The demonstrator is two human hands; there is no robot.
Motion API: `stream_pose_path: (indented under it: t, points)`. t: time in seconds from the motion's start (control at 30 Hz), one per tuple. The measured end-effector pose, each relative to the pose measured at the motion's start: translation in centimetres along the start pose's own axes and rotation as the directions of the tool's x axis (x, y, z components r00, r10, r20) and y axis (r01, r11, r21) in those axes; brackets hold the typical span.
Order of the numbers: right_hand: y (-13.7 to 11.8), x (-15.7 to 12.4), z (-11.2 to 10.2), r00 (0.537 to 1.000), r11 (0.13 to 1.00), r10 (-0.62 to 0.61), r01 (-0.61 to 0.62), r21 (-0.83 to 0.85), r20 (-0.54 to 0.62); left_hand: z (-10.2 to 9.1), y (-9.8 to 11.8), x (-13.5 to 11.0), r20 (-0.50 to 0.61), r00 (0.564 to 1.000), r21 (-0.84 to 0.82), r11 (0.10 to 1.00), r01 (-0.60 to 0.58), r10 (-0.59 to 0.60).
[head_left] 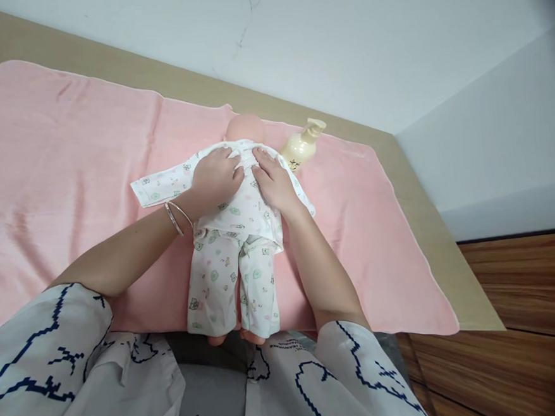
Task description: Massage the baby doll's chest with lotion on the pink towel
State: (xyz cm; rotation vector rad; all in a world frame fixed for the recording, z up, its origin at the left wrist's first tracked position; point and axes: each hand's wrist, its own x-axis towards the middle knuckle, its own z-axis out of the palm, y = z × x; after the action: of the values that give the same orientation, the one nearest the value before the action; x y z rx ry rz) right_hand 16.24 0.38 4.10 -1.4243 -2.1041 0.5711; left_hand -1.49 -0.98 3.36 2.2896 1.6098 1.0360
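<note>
A baby doll [244, 128] lies on a pink blanket, its bare head away from me and its feet at the near edge. It wears a white printed long-sleeved top [240, 212] and matching trousers [215, 282]. My left hand [216, 177] rests on the left side of the chest, fingers slightly bent over the cloth and thumb apart. On the other side of the chest, my right hand [274, 181] lies with its fingers stretched out on the top. Fabric is bunched between the two hands. One sleeve [155, 187] spreads out flat to the left.
The pink blanket [87, 139] covers much of a light wooden table [415, 211]. A cream pump bottle [300, 146] is close to the doll's right-hand shoulder. Behind the table is a white wall [342, 45]. Brown wooden panelling [524, 279] is at the right.
</note>
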Motion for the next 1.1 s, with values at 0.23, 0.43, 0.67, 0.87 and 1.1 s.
stream_pose_path:
  t: [0.23,0.43,0.67,0.87,1.1]
  points:
    - [1.8,0.6,-0.5,0.999,0.983,-0.022,0.027,0.182,-0.028,1.2,-0.9,-0.4,-0.073,0.995,0.068,0.996,-0.057,0.062]
    - [1.3,0.4,-0.3,0.995,0.994,-0.069,0.074,0.08,-0.066,0.8,-0.4,-0.4,-0.041,0.997,0.107,0.992,-0.066,0.071]
    - [0.8,0.2,-0.1,0.986,0.992,-0.125,0.125,-0.004,-0.111,-0.7,2.1,-1.1,0.067,0.998,0.288,0.957,-0.032,0.014]
    - [0.6,-0.3,1.4,0.956,0.994,-0.104,0.092,-0.057,-0.275,-0.9,2.3,-1.1,0.068,0.997,0.262,0.965,0.001,-0.019]
    - [-0.5,-0.9,1.9,0.94,0.983,-0.088,0.028,-0.183,-0.33,-0.3,-0.3,0.1,0.028,0.997,0.137,0.988,0.069,-0.074]
